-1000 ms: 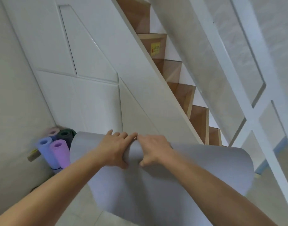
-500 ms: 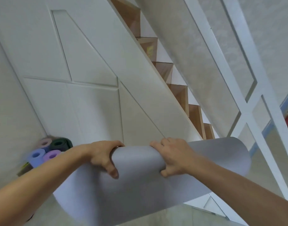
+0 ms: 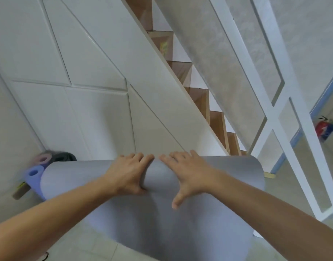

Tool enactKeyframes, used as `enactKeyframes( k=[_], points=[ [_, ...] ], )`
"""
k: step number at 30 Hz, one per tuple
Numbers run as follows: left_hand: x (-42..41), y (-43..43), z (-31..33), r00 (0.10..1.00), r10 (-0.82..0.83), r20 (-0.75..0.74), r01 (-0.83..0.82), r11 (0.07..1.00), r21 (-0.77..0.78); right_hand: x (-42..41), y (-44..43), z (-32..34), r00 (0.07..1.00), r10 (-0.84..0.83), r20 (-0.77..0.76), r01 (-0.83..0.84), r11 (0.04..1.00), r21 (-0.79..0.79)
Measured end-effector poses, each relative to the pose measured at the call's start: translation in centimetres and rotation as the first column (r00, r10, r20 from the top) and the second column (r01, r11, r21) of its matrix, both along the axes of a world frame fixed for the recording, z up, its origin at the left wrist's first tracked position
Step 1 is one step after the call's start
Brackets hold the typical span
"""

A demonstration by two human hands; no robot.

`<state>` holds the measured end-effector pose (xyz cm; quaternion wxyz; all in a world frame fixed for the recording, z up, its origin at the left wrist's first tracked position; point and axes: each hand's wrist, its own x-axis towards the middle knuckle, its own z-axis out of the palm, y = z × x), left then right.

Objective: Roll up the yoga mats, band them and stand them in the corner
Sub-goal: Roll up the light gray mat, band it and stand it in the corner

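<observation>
From the head view, the person is rolling the grey yoga mat (image 3: 161,213) across the floor toward the white stair panelling (image 3: 97,110): the left hand (image 3: 127,175) is curling over the crown of the roll with its thumb tucked under the near side, and the right hand (image 3: 189,173) is lying flatter beside it, fingers draped over the top and thumb splayed on the unrolled sheet. The step in hand looks like the rolling itself, with banding not yet begun and a good stretch of mat lying flat toward the viewer. The next move is probably calling for a tighter, even turn, before the roll is joining the rolled mats (image 3: 37,171) standing in the left corner.
</observation>
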<state>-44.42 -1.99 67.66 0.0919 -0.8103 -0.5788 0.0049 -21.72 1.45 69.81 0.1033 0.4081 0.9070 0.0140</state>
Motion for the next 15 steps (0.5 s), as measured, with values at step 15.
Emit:
enactKeyframes(
  k=[15],
  points=[
    [1.9, -2.2, 0.0, 0.969, -0.013, -0.247, 0.026, 0.999, 0.048, 0.9, 1.5, 1.3, 0.953, -0.228, -0.198, 0.152, 0.930, -0.336]
  ],
)
